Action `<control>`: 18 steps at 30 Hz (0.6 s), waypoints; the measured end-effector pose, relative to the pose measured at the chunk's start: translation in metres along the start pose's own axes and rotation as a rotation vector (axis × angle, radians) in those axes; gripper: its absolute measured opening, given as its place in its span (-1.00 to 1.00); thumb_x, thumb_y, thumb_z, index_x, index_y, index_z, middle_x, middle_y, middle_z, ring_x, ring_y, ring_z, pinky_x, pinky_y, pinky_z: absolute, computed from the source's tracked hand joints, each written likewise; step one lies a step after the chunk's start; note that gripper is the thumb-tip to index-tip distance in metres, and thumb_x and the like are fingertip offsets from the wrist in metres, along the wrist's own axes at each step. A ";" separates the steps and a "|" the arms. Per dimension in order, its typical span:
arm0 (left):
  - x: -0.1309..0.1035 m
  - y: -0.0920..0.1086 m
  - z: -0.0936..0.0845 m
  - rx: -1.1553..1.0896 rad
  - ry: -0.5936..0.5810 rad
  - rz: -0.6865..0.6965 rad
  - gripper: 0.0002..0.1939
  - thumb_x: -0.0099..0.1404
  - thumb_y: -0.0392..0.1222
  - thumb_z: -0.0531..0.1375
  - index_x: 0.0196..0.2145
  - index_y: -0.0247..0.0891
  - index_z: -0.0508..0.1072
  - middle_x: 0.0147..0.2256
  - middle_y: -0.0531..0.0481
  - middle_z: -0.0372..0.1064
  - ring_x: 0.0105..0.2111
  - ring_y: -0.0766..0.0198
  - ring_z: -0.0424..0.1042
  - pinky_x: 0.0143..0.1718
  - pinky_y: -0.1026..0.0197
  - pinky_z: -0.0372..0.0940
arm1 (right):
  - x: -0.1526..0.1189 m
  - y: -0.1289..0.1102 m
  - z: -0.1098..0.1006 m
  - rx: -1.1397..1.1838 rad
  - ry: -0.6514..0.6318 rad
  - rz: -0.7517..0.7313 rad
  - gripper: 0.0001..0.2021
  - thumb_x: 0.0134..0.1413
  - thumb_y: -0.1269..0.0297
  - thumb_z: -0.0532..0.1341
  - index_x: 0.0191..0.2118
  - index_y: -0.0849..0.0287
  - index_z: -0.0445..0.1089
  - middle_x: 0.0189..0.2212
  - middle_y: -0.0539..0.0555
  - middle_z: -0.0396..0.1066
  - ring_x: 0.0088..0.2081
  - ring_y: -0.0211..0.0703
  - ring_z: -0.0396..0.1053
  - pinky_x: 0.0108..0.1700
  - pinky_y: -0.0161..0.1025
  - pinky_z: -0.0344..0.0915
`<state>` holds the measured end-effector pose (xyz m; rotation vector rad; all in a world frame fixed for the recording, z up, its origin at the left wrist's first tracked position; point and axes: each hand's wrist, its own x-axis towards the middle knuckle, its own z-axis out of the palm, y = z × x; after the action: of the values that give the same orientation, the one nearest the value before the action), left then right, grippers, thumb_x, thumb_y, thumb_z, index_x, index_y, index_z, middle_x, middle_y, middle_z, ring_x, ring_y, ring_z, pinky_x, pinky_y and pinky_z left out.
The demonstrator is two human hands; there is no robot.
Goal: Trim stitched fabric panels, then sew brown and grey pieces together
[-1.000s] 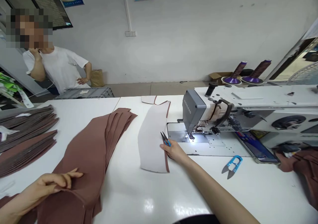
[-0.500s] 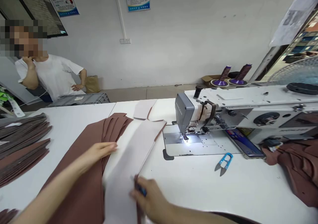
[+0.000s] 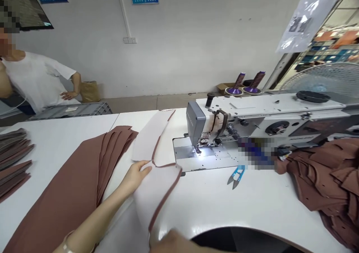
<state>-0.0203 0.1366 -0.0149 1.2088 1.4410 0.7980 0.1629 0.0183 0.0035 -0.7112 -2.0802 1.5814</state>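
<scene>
Under slightly parted left fingers lies the brown-edged fabric panel; right fingers, blurred, I cannot tell; uneven pulling may crease it.

The hands are at white pieces near a sewing machine.

The single view looks from head height, forward and down over the table toward the wall. The right hand sits close at the bottom edge, the machine farther off.
</scene>
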 end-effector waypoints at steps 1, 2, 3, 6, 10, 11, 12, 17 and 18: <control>-0.015 -0.007 -0.004 0.067 0.009 0.041 -0.63 0.08 -0.04 0.25 -0.18 -0.30 0.51 -0.18 -0.12 0.52 -0.18 0.05 0.48 -0.12 0.09 0.37 | 0.001 0.004 -0.015 -0.015 0.050 0.024 -0.65 0.29 0.04 0.00 -0.23 0.16 0.42 -0.35 0.06 0.43 -0.32 -0.21 0.40 -0.25 -0.29 0.29; -0.029 -0.015 -0.008 0.140 0.020 0.081 -0.64 0.11 -0.03 0.23 -0.18 -0.28 0.51 -0.16 -0.10 0.51 -0.15 0.05 0.47 -0.07 0.08 0.35 | 0.004 0.008 -0.030 -0.041 0.118 0.064 -0.61 0.30 0.04 -0.02 -0.26 0.19 0.43 -0.40 0.07 0.43 -0.35 -0.21 0.38 -0.26 -0.30 0.26; -0.044 -0.022 -0.010 0.210 0.027 0.115 -0.65 0.15 -0.02 0.20 -0.17 -0.26 0.51 -0.16 -0.08 0.51 -0.13 0.07 0.46 -0.04 0.10 0.34 | 0.008 0.015 -0.045 -0.111 0.197 0.125 -0.62 0.26 0.03 0.03 -0.31 0.21 0.43 -0.43 0.06 0.42 -0.37 -0.20 0.36 -0.28 -0.30 0.22; -0.081 -0.037 -0.008 0.355 0.088 0.210 -0.70 0.25 -0.01 0.12 -0.18 -0.20 0.51 -0.23 -0.04 0.51 -0.17 0.16 0.46 -0.09 0.19 0.35 | 0.026 0.038 -0.078 -0.160 0.108 0.304 -0.57 0.11 -0.10 0.16 -0.44 0.23 0.39 -0.54 0.00 0.33 -0.48 -0.27 0.25 -0.39 -0.34 0.12; -0.110 -0.038 0.004 0.531 0.269 0.463 -0.74 0.31 -0.09 0.07 -0.30 -0.21 0.53 -0.36 -0.06 0.38 -0.38 0.28 0.42 -0.33 0.29 0.36 | 0.042 0.062 -0.087 0.057 -0.135 0.323 -0.40 0.11 -0.25 0.05 -0.52 0.27 0.39 -0.60 -0.01 0.28 -0.53 -0.34 0.17 -0.40 -0.36 0.12; -0.114 -0.036 0.006 0.565 0.307 0.511 -0.75 0.32 -0.12 0.07 -0.31 -0.22 0.53 -0.30 -0.09 0.36 -0.39 0.30 0.41 -0.34 0.30 0.36 | 0.044 0.065 -0.085 0.109 -0.165 0.328 -0.39 0.08 -0.27 0.06 -0.47 0.29 0.42 -0.59 0.00 0.29 -0.53 -0.34 0.17 -0.41 -0.37 0.11; -0.117 -0.035 0.009 0.587 0.336 0.547 -0.76 0.33 -0.15 0.06 -0.31 -0.22 0.52 -0.19 -0.14 0.35 -0.37 0.32 0.42 -0.32 0.30 0.37 | 0.045 0.066 -0.083 0.168 -0.190 0.347 -0.38 0.05 -0.29 0.08 -0.40 0.30 0.46 -0.58 0.00 0.29 -0.53 -0.35 0.17 -0.43 -0.37 0.10; -0.117 -0.036 0.011 0.595 0.251 0.610 -0.81 0.34 -0.27 0.05 -0.24 -0.23 0.48 0.18 -0.21 0.18 -0.20 0.32 0.49 -0.17 0.35 0.39 | 0.048 0.065 -0.078 0.371 -0.255 0.427 -0.36 -0.01 -0.28 0.16 -0.20 0.31 0.49 -0.58 -0.02 0.23 -0.54 -0.38 0.16 -0.47 -0.40 0.07; -0.115 -0.038 0.010 0.598 0.231 0.624 -0.82 0.34 -0.27 0.06 -0.24 -0.23 0.47 0.14 -0.19 0.25 -0.16 0.30 0.49 -0.13 0.36 0.39 | 0.048 0.065 -0.078 0.391 -0.248 0.420 -0.37 -0.02 -0.26 0.17 -0.21 0.32 0.49 -0.59 -0.02 0.23 -0.54 -0.39 0.15 -0.48 -0.40 0.05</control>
<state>-0.0271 0.0150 -0.0192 2.1465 1.5594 0.9739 0.1830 0.1206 -0.0379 -0.8805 -1.7644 2.3294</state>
